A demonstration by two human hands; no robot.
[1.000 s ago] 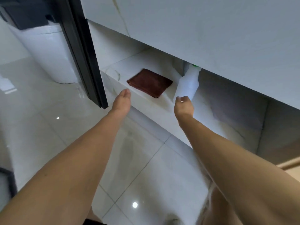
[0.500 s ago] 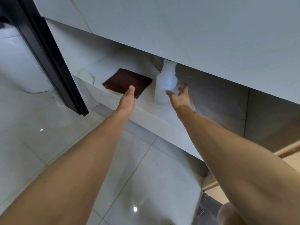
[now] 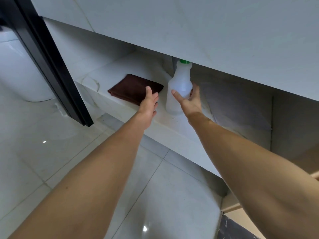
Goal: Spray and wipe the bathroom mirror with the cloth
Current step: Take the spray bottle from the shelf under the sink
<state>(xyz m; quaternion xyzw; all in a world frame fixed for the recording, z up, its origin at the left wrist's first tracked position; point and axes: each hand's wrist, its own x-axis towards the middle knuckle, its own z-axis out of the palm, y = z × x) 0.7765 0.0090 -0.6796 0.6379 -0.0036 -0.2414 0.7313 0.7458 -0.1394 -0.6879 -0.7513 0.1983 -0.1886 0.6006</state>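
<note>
both hands have advanced since the earlier frame: the left hand (image 3: 148, 102) was short of the cloth (image 3: 133, 88) and now lies with straight fingers on its near right corner, while the right hand (image 3: 189, 100) has gone from open beside the spray bottle (image 3: 179, 88) to cupping its lower body, thumb on the front, fingers wrapping behind. left grip: released, flat contact only, nothing pinched yet. right grip: grasping the bottle, though not visibly tightened. both items sit on the low shelf (image 3: 172, 125) under the vanity, cloth folded flat, bottle upright just to its right, green cap tucked up under the overhang. judgement: the low hold suits the tight clearance above, so the bottle probably has to come out toward the person before lifting. mirror not in view; spraying not yet started.
</note>
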